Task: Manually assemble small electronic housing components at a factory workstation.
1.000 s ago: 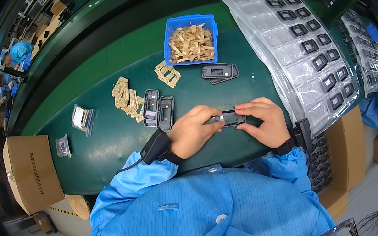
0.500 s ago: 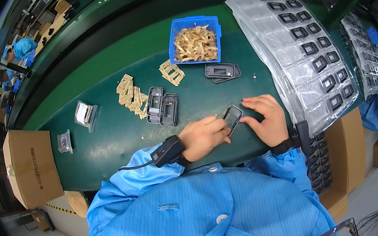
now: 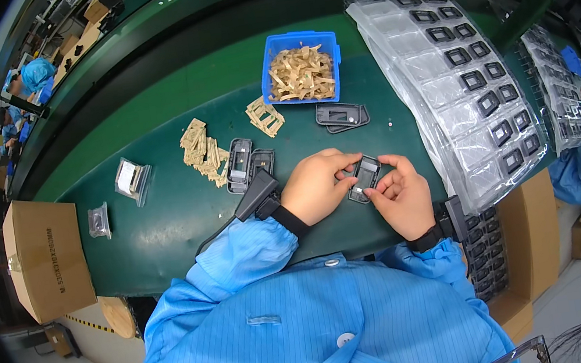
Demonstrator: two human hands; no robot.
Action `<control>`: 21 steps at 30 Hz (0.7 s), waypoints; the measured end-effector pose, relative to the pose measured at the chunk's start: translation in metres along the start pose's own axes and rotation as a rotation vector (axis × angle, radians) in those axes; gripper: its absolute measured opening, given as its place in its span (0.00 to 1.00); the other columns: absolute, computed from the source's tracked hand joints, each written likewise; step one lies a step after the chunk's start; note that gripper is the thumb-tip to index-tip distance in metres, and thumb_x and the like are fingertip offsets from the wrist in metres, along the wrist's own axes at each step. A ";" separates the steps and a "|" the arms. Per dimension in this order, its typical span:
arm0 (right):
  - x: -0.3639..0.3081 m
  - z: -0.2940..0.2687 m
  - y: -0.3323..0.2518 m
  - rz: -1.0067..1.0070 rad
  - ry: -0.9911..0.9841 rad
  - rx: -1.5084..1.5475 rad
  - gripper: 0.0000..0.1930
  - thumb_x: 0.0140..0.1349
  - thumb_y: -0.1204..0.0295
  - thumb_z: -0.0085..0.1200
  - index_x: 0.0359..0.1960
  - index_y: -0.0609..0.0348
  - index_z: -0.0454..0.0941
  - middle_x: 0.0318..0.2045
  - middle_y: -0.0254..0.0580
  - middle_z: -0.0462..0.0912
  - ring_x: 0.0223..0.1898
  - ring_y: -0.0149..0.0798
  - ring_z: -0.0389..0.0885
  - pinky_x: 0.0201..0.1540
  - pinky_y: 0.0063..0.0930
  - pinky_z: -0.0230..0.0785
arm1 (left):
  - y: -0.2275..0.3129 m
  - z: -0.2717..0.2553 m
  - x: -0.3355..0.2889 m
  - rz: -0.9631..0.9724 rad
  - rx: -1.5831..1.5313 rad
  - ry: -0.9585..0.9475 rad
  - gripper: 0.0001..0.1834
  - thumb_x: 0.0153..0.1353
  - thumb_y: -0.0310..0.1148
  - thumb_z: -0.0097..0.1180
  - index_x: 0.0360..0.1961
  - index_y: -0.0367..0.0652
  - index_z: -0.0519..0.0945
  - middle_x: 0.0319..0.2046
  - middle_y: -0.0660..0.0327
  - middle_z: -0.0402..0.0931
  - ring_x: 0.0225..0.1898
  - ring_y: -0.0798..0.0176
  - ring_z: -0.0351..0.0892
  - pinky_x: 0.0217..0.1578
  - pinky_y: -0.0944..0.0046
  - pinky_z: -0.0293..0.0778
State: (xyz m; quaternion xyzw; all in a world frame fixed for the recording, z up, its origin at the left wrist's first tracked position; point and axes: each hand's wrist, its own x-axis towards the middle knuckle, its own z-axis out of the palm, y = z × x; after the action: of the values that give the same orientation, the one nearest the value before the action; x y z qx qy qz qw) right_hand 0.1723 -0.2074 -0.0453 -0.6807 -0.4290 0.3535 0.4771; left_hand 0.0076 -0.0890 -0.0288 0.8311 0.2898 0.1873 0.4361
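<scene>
A small black plastic casing [image 3: 364, 177] is pinched between both hands above the green table [image 3: 163, 229]: left hand [image 3: 315, 187] grips its left edge, right hand [image 3: 400, 196] its right. Beyond the casing, a blue bin [image 3: 274, 65] holds tan parts [image 3: 301, 74].

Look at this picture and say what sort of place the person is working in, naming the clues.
Most likely a factory assembly line. Both hands, left hand and right hand, hold a small black part over a long green bench; clear trays hold rows of like parts, and a blue bin holds tan pieces.
</scene>
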 end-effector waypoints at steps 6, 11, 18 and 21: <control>0.002 -0.003 -0.002 0.069 0.002 0.067 0.25 0.56 0.80 0.66 0.55 0.67 0.73 0.25 0.39 0.84 0.22 0.24 0.79 0.26 0.20 0.70 | 0.005 -0.009 0.010 -0.107 -0.036 -0.046 0.22 0.58 0.26 0.64 0.56 0.40 0.81 0.37 0.57 0.81 0.32 0.64 0.80 0.36 0.64 0.77; 0.012 -0.004 0.006 0.062 -0.022 0.015 0.19 0.57 0.79 0.65 0.51 0.68 0.76 0.22 0.41 0.84 0.22 0.26 0.81 0.25 0.23 0.71 | 0.001 -0.003 0.018 -0.118 0.022 -0.068 0.18 0.58 0.27 0.64 0.51 0.38 0.84 0.36 0.57 0.83 0.31 0.63 0.81 0.36 0.65 0.78; 0.018 0.000 0.008 0.016 0.099 -0.139 0.08 0.56 0.78 0.61 0.38 0.63 0.79 0.18 0.46 0.82 0.21 0.39 0.83 0.25 0.33 0.73 | 0.003 0.003 0.030 -0.101 0.100 -0.008 0.11 0.52 0.32 0.66 0.36 0.40 0.89 0.28 0.51 0.85 0.30 0.52 0.86 0.33 0.57 0.79; 0.022 0.013 0.004 -0.185 0.233 -0.538 0.06 0.53 0.75 0.58 0.33 0.58 0.77 0.20 0.54 0.80 0.24 0.58 0.82 0.28 0.50 0.74 | 0.003 0.007 0.029 -0.021 0.205 0.037 0.09 0.51 0.32 0.66 0.32 0.40 0.88 0.28 0.50 0.84 0.29 0.50 0.86 0.32 0.55 0.79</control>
State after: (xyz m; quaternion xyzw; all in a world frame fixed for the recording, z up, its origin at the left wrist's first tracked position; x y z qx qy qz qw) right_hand 0.1698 -0.1837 -0.0545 -0.7765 -0.5100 0.1019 0.3558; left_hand 0.0350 -0.0761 -0.0281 0.8647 0.3243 0.1672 0.3452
